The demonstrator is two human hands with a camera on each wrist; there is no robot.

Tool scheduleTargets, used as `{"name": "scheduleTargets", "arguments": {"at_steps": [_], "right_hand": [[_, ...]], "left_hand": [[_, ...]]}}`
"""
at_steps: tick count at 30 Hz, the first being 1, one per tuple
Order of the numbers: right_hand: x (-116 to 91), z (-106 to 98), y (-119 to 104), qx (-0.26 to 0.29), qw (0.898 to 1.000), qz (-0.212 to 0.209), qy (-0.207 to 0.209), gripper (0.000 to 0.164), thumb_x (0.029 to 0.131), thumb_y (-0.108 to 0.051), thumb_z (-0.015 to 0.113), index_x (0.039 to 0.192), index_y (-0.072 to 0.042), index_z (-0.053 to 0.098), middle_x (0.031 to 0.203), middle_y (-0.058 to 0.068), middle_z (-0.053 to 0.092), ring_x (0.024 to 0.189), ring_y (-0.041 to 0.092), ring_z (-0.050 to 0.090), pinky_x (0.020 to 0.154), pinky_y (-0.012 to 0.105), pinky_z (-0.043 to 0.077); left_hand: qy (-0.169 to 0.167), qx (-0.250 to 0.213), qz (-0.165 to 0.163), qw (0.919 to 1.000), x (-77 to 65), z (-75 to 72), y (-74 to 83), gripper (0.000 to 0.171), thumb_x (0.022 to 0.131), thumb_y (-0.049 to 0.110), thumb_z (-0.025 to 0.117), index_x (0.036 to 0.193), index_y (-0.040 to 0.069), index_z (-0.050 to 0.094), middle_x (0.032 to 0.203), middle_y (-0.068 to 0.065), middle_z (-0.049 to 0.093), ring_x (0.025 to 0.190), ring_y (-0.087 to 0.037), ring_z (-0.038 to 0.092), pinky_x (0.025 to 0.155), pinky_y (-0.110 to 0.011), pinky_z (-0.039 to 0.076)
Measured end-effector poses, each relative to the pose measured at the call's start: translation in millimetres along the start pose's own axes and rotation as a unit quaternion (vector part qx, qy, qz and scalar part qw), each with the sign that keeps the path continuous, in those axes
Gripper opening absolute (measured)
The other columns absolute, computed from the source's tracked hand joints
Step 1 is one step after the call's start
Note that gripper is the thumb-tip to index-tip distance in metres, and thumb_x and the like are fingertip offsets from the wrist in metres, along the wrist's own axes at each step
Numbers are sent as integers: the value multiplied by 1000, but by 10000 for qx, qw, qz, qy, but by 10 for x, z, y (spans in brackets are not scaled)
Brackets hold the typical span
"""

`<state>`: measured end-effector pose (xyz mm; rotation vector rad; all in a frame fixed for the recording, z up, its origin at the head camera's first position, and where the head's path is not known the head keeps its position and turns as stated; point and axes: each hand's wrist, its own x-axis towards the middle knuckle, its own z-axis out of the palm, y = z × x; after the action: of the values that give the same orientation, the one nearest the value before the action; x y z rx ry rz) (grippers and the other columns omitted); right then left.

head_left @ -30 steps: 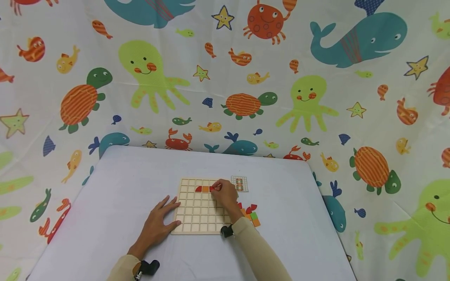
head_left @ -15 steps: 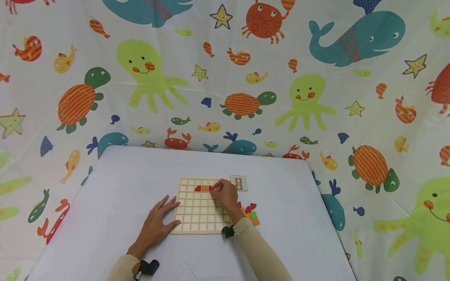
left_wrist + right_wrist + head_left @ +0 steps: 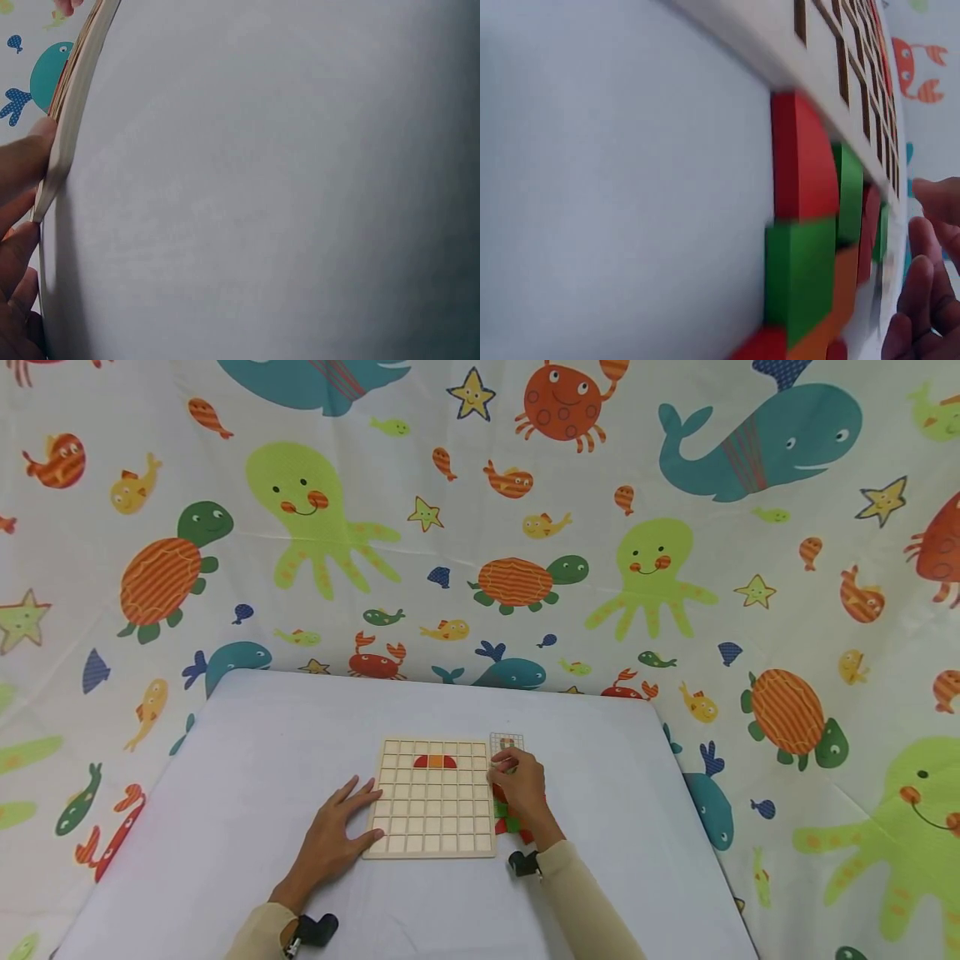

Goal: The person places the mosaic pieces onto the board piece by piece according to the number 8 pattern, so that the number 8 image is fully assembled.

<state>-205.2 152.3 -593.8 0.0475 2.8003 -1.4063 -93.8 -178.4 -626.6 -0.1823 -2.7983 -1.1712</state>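
A wooden grid board (image 3: 437,817) lies on the white table. In its second row from the back, an orange square block (image 3: 435,762) sits between two red quarter-round blocks, the left red block (image 3: 422,762) and the right red block (image 3: 450,762). My left hand (image 3: 335,835) rests against the board's left edge, thumb and fingers spread. Beyond the right edge my right hand (image 3: 527,787) hovers over loose blocks, fingers bent and thumb apart from them in the right wrist view, with nothing visible between. It hides part of those blocks and of a small printed grid card (image 3: 497,740).
Loose blocks line the board's right side, among them a green block (image 3: 801,274), a red quarter-round block (image 3: 801,157) and an orange block (image 3: 845,281). A cloth printed with sea animals (image 3: 517,647) hangs behind the table (image 3: 300,718).
My right hand has left the right red block in its cell and moved rightward off the board, over the loose blocks and the card's lower part. My left hand has stayed put.
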Motion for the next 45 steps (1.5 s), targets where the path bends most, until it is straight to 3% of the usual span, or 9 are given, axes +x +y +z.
{"name": "scheduleTargets", "arguments": {"at_steps": [10, 30, 39, 45], "right_hand": [[-46, -194, 123, -99, 9986, 515, -37, 22, 90, -12, 84, 110, -19, 80, 96, 4, 70, 78, 20, 60, 59, 28, 54], [-25, -91, 158, -643, 9973, 236, -257, 18, 91, -13, 84, 106, -17, 73, 89, 2, 64, 79, 18, 57, 65, 29, 47], [-48, -107, 150, -297, 9993, 130, -200, 20, 92, -7, 82, 102, -15, 67, 88, 3, 64, 76, 17, 58, 63, 27, 50], [-59, -75, 108, -91, 9999, -69, -31, 16, 94, -8, 79, 102, -15, 67, 89, 4, 65, 74, 16, 59, 61, 26, 51]], "left_hand": [[-32, 59, -17, 10000, 7, 4, -21, 70, 85, 28, 90, 148, 13, 63, 164, -13, 50, 155, -50, 37, 119, -76, 32], [-5, -7, -52, 10000, -9, 9, 9, 70, 84, 26, 90, 148, 13, 64, 163, -13, 51, 155, -50, 36, 120, -76, 32], [-2, -36, -40, 10000, -21, 4, 20, 69, 84, 25, 90, 147, 12, 64, 163, -13, 52, 155, -50, 36, 120, -76, 31], [117, -13, 139, 9998, -22, 18, 0, 70, 83, 25, 91, 146, 11, 65, 162, -13, 54, 154, -50, 38, 118, -76, 33]]}}
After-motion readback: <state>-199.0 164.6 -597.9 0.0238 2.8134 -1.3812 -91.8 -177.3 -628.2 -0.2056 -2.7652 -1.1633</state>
